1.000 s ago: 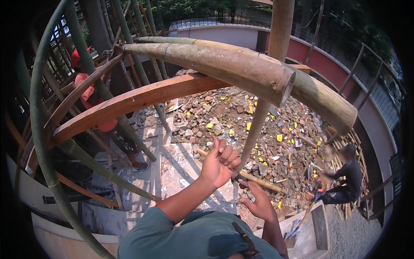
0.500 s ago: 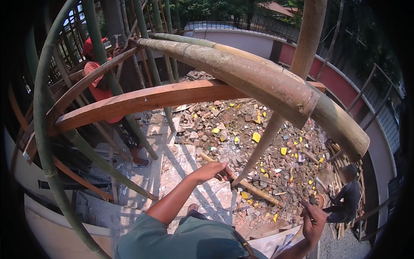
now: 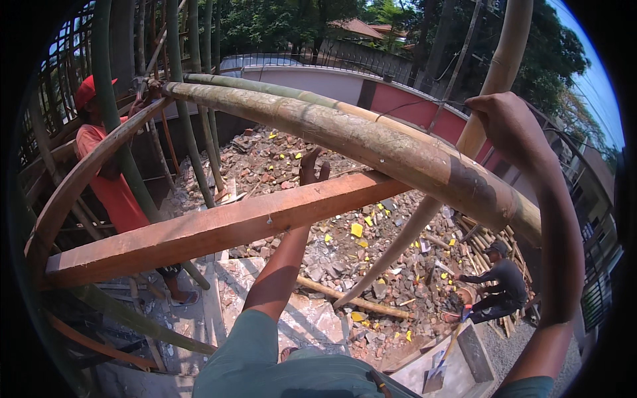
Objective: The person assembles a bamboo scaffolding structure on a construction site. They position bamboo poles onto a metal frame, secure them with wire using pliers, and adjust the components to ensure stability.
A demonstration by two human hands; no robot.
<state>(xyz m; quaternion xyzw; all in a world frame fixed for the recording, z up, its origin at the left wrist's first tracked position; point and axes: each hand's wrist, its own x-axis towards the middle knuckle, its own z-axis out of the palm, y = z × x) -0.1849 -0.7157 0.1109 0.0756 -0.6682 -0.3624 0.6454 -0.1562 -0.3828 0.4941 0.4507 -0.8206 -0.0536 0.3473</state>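
My right hand [image 3: 509, 126] is raised at the right, beside the upright bamboo pole [image 3: 499, 73]. Its fingertips pinch a thin dark wire [image 3: 418, 103], which runs left to the far side of the thick horizontal bamboo poles [image 3: 318, 118]. Beyond the squared reddish wooden beam [image 3: 225, 222], my left hand [image 3: 312, 167] reaches up with its fingers apart and nothing seen in them. The beam crosses in front of my left wrist. Its right end passes under the thick bamboo.
At the left, a person in a red cap and shirt [image 3: 109, 172] stands among upright green bamboo poles [image 3: 179, 86]. A second person in dark clothes [image 3: 501, 282] crouches at the lower right, near a wooden trough [image 3: 474, 348]. Broken bricks and rubble [image 3: 381, 265] cover the ground below.
Both my hands have risen from low over the rubble: the left beyond the beam, the right up beside the upright pole with the wire. The view has shifted, and the crouching person leans forward more.
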